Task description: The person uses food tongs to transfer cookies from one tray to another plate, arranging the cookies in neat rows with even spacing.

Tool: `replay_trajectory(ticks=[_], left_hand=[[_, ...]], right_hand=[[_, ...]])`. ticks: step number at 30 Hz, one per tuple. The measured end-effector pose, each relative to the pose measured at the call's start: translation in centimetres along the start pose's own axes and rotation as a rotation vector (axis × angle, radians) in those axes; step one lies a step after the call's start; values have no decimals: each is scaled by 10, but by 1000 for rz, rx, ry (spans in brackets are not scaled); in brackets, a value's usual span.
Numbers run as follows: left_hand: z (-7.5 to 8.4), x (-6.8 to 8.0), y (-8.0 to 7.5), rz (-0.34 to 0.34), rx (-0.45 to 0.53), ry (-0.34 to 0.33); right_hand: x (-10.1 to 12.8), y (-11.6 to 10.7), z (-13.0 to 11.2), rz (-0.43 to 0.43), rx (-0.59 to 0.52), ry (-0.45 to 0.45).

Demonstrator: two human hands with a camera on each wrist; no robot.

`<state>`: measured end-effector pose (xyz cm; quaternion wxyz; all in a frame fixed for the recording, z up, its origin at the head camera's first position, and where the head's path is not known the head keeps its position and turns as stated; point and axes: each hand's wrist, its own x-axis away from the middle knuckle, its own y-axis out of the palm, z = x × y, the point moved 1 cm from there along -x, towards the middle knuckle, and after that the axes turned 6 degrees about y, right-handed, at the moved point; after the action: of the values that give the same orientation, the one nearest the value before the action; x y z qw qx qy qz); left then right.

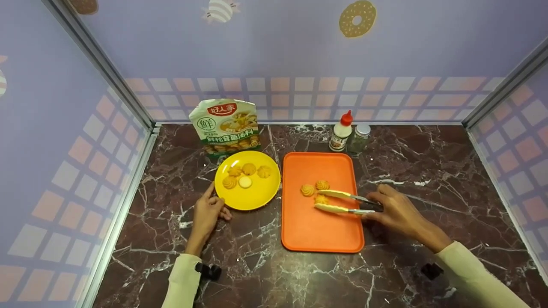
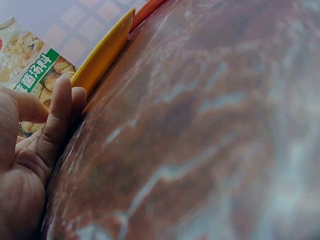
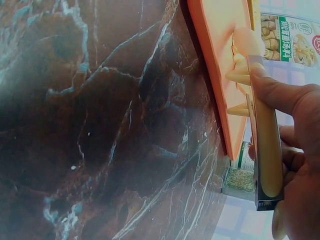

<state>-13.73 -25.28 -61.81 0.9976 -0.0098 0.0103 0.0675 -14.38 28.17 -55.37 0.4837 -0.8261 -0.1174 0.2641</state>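
On the marble counter (image 1: 419, 171) lies an orange tray (image 1: 321, 231) with three cookies, and the right hand (image 1: 396, 211) grips tongs (image 1: 342, 202) whose tips bracket one cookie (image 1: 321, 199) near the tray's middle. The left hand (image 1: 207, 214) rests loosely open — fingertips touching the yellow plate (image 1: 252, 196) of cookies — beside the tray.

The third cookie (image 1: 321, 199) on the tray (image 1: 321, 235) is partly hidden between the arms of the tongs (image 1: 342, 202). The pouch (image 2: 30, 65) is cut off by the left wrist picture's edge and by the left hand (image 2: 25, 165). The shaker jar's (image 1: 358, 137) label is too small to read, and in the right wrist view the table (image 3: 100, 125) blurs.
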Motion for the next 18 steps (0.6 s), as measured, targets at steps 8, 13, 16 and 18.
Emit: replay_trajectory(ticks=[8,13,16,18], left_hand=[[0,-1,0,4,15,4],[0,-1,0,9,12,4],[0,0,0,11,9,7],[0,0,0,12,6,8]], right_hand=[[-2,-2,-2,18,4,-6],[-5,-3,-2,32,8,-15],[-8,-4,-3,49,14,-32],[-10,-5,-4,58,17,-43]])
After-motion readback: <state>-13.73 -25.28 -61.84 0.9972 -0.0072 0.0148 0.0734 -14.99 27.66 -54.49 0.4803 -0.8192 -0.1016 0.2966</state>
